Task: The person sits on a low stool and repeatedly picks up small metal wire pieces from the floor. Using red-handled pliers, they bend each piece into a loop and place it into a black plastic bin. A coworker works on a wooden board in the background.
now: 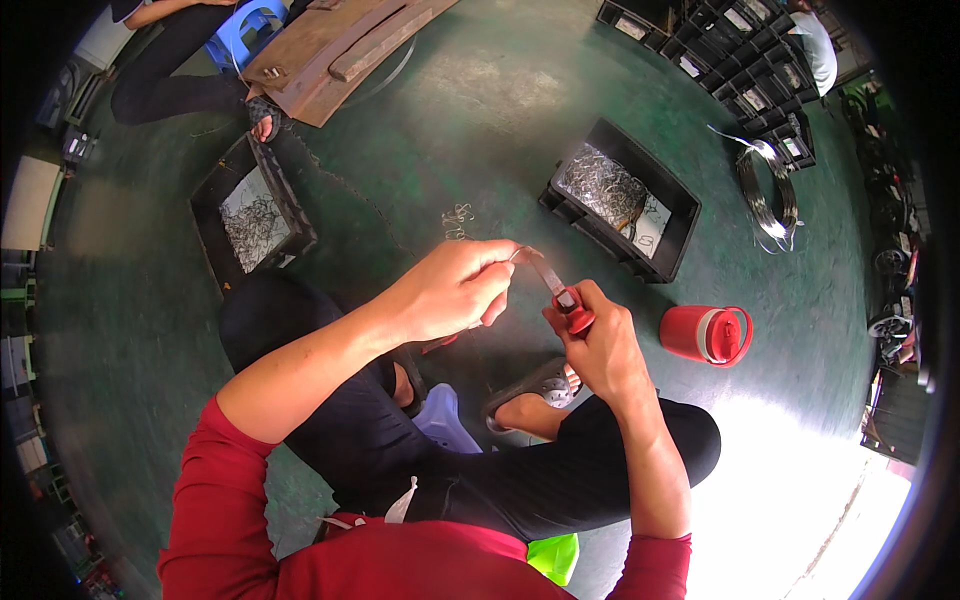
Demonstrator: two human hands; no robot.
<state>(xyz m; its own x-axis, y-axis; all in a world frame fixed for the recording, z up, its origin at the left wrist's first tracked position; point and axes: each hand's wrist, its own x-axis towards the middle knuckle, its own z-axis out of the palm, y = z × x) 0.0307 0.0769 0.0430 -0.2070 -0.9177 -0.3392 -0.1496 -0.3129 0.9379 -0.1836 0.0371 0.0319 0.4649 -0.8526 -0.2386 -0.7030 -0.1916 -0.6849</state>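
Observation:
My right hand (605,345) is closed round the red handle of a hand tool (545,275) with a flat metal shank; its exact kind is not clear. The tool slants up and left to my left fingertips. My left hand (455,290) is closed in a pinch, with a thin bent piece of wire (518,254) at the fingertips, touching or very close to the tool's end. Something red (440,344) shows just below my left hand; I cannot tell whether it is held. Several small bent wire pieces (457,221) lie on the floor beyond.
Black crates of wire pieces stand ahead, one at right (680,240), one at left (295,215). A wire coil (765,195) lies near stacked black crates (745,60). A red jug (690,333) is at right. Another person's foot (263,128) is by a wooden board (310,60).

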